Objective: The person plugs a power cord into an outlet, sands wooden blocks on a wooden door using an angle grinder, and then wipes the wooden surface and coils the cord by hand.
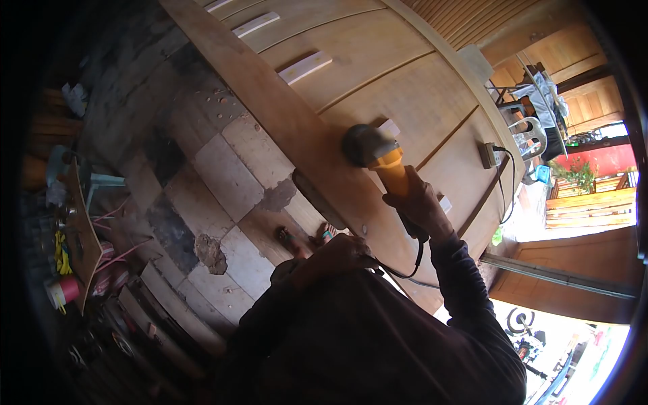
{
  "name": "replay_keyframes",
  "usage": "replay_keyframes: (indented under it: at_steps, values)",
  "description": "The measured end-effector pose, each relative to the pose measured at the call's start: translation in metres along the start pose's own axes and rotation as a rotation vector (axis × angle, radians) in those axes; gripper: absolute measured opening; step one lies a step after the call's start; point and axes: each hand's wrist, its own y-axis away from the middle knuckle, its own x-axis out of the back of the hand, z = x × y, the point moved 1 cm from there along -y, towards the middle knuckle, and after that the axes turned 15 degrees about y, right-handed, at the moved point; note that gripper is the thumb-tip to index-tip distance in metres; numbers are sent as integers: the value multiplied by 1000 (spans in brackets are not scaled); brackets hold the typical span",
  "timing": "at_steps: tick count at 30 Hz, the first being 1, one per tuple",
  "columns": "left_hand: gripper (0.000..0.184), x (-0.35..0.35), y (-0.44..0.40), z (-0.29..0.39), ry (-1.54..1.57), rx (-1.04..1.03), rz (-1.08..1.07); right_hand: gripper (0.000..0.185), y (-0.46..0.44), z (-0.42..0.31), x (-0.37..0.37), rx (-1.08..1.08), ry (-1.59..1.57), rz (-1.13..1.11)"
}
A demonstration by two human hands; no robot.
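My right hand (420, 206) is wrapped around the yellow body of an angle grinder (390, 174). Its round dark disc head rests on or just over the flat edge board of a large wooden panel (378, 88); the head looks slightly blurred. From the grinder's rear a black power cord (420, 260) loops down toward my left hand (344, 255). That hand is low, close to my body, with its fingers closed around the cord by the panel's near edge. Small pale wood blocks (307, 67) sit on the panel, one right beside the disc.
An extension socket (489, 155) with a plugged-in cord lies on the panel's right side. The floor has cracked, broken tiles (229, 179). Wood planks (182, 310) and a small board-topped table (84, 236) stand at left; a plastic chair (533, 138) is at right.
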Motion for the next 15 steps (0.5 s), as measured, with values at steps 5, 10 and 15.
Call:
replay_keyframes:
  at_steps: [5,10,15]
  values:
    - [25,-3,4,-2,77,19,15,65,-8,13,-1,-43,38,13]
    - [19,2,0,15,-66,-1,-67,64,12,-3,-12,98,-121,-6]
    - [34,-8,13,-15,-126,86,-262,63,24,-24,-22,147,-114,-113]
